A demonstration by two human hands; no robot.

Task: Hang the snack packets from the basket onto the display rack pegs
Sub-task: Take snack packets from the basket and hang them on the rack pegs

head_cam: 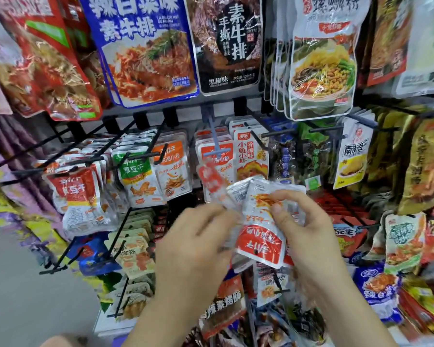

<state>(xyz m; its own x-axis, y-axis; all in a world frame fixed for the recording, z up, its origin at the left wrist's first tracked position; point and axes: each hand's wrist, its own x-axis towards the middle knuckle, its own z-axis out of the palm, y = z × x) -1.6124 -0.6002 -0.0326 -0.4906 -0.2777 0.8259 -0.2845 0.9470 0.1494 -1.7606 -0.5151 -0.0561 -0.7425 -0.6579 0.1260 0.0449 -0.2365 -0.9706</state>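
Our right hand (308, 221), just right of the frame's centre, pinches a small bunch of snack packets (261, 236), the front one hanging upside down with its red band lowest. Our left hand (198, 236) beside it is blurred; its fingers curl at the bunch's left edge, though we cannot tell whether they grip. Above them a pale blue peg (214, 136) juts from the display rack (140, 116), packets already hanging on it.

Both hands holding small snack packets before the display rack.

Right hand (308, 221) grips an inverted red-and-white foil snack packet (261, 236); blurred left hand (198, 236) pinches a red-and-clear packet (212, 181) just below the pale blue plastic peg (214, 136).
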